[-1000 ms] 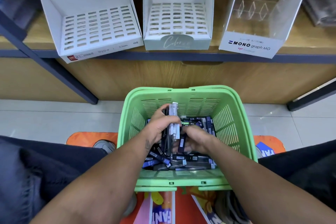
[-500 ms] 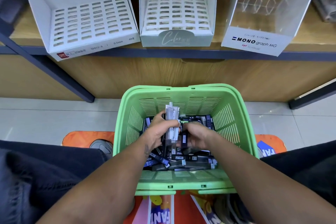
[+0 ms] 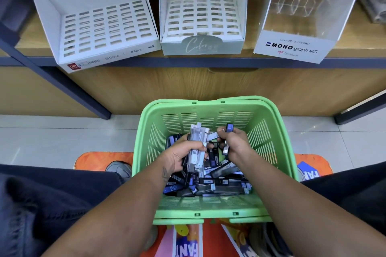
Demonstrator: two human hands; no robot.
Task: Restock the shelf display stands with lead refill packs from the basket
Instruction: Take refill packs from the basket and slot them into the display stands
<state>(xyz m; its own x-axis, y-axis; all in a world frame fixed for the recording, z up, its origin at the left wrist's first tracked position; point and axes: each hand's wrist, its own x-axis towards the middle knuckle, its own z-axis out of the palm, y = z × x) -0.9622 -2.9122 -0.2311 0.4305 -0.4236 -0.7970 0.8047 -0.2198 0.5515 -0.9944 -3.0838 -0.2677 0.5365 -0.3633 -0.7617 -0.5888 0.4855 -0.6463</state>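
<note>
A bundle of white packs [image 3: 197,148] is gripped by the left hand [image 3: 179,157] over the basket [image 3: 269,135], presumably for slotting together, while a blue-capped pack [image 3: 227,140] is pinched by the right hand [image 3: 237,144].

Both forearms are extended forward and downward, converging; the left hand [image 3: 179,157] is curled in a grip. The right hand [image 3: 235,144] is closed likewise, knuckles upward.

Stationery shop, branded display stands [image 3: 203,21] on shelf [image 3: 208,61], shopping basket [image 3: 269,131]
</note>
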